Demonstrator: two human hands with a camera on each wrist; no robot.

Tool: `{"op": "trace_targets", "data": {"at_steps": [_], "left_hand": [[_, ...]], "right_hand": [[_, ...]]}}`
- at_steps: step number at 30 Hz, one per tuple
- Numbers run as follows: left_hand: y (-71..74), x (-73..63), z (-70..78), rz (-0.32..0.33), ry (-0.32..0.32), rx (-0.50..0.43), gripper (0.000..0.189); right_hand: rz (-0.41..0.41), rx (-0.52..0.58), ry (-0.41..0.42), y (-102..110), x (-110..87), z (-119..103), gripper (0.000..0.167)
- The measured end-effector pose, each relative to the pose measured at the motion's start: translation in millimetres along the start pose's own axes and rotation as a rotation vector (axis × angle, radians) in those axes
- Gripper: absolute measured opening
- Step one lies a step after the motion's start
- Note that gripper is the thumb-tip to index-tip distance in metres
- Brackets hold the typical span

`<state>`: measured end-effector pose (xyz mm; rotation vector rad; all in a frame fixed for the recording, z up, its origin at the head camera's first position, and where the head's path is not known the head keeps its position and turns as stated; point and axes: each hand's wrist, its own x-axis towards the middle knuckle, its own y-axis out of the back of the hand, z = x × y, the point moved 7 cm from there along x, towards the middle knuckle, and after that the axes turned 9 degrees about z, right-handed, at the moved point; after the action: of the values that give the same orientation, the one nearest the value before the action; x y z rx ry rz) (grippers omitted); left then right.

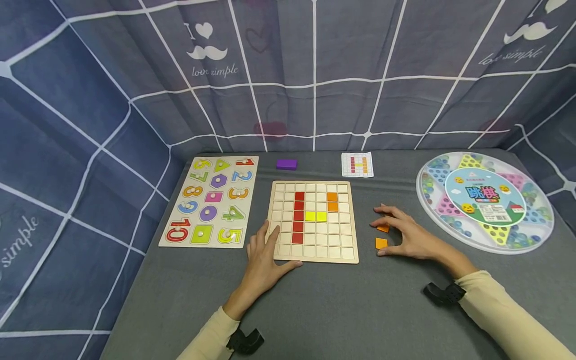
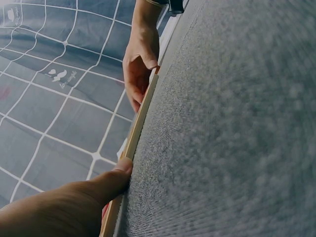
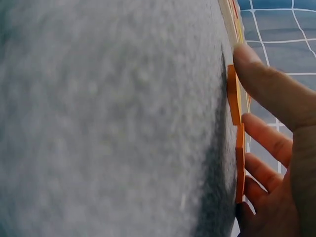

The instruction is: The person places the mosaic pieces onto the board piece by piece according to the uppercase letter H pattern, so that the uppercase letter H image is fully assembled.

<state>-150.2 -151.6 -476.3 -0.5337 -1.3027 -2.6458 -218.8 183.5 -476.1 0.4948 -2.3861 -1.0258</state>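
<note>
A wooden grid board (image 1: 315,250) lies flat on the table, holding a column of red tiles (image 1: 299,216), two yellow tiles (image 1: 316,216) and two orange tiles (image 1: 332,202). My left hand (image 1: 264,260) rests at the board's near left corner, fingers on the left side and thumb along the front edge. To the right of the board lie two loose orange square tiles, the nearer orange tile (image 1: 381,243) and a partly covered farther orange tile (image 1: 383,229). My right hand (image 1: 407,235) spans them with fingers spread; its thumb (image 3: 252,69) touches or nearly touches the nearer tile.
A number-and-shape puzzle board (image 1: 184,235) lies at the left. Behind the grid board are a purple block (image 1: 286,164) and a small pattern card (image 1: 357,165). A round Chinese checkers board (image 1: 486,200) sits at the right. Gridded cloth (image 1: 288,110) hangs behind the table.
</note>
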Motion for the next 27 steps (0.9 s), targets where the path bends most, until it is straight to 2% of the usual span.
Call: {"op": "trace_targets", "data": {"at_steps": [5, 10, 19, 27], "left_hand": [[-0.4, -0.1, 0.6, 0.0, -0.005, -0.004, 0.101], [0.2, -0.1, 0.9, 0.003, -0.007, -0.007, 0.101], [-0.2, -0.1, 0.5, -0.006, 0.001, -0.005, 0.101], [-0.6, 0.2, 0.7, -0.005, 0.0, -0.007, 0.101]], "right_hand": [[-0.029, 0.001, 0.008, 0.6, -0.7, 0.9, 0.06], [-0.006, 0.009, 0.017, 1.9, 1.9, 2.3, 0.048], [0.022, 0.023, 0.043, 2.8, 3.7, 0.8, 0.037], [0.044, 0.026, 0.084, 3.3, 4.8, -2.3, 0.033]]}}
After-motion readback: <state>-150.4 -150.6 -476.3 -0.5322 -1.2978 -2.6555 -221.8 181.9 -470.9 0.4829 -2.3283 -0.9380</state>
